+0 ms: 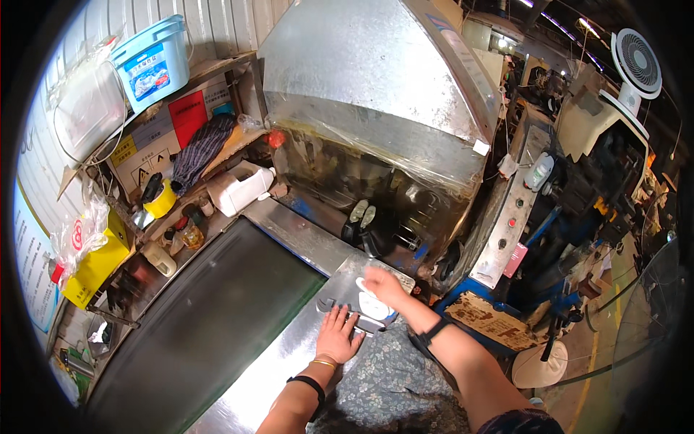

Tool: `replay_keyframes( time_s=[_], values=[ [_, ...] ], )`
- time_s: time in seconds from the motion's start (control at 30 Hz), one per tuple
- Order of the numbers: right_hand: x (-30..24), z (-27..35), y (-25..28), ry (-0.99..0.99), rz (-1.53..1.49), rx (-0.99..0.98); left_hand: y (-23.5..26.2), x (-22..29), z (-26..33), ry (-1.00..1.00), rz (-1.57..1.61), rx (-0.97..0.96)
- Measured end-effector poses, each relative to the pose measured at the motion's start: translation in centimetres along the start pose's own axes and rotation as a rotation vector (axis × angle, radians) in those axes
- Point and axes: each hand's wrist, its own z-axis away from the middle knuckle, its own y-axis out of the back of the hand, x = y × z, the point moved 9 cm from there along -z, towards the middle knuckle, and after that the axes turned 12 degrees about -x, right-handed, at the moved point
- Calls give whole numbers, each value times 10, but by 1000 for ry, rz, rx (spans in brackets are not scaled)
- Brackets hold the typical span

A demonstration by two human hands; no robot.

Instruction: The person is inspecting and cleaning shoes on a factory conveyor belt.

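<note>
My left hand [338, 337] lies flat, fingers spread, on a steel ledge [289, 358] beside a dark conveyor belt [210, 325]. Its fingertips touch a grey metal tool [334, 305] lying there. My right hand [383, 284] reaches forward over white shoe insoles [374, 307] on the same ledge, fingers curled down onto the top one. Whether it grips the insole I cannot tell. A pair of dark shoes with pale insoles [363, 224] stands inside the opening of a large metal-hooded machine [376, 94] just beyond.
A cluttered shelf on the left holds a white plastic jug [240, 189], a yellow tape roll [160, 202], a yellow box [94, 264] and a blue tub [153, 64]. A control panel with buttons [506, 217] stands right. A white fan [636, 69] is at top right.
</note>
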Motion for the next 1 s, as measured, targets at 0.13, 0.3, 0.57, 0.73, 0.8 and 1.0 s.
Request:
replay_keyframes(
  time_s=[0.13,0.3,0.57,0.73,0.8,1.0],
  values=[
    [-91,109,-17,-88,230,-218,-4,-8,7,20,17,-20],
    [-82,260,86,-261,266,176,-8,-6,0,-11,18,-35],
    [-97,461,273,-615,981,762,-10,-2,0,-37,-16,-22],
    [-33,495,292,-784,915,825,-14,0,3,-32,-27,-40],
    [-12,495,292,-963,838,826,-11,1,5,1,-34,-52],
    [41,509,342,-1078,283,848,-12,1,5,-3,-50,-35]
  ],
)
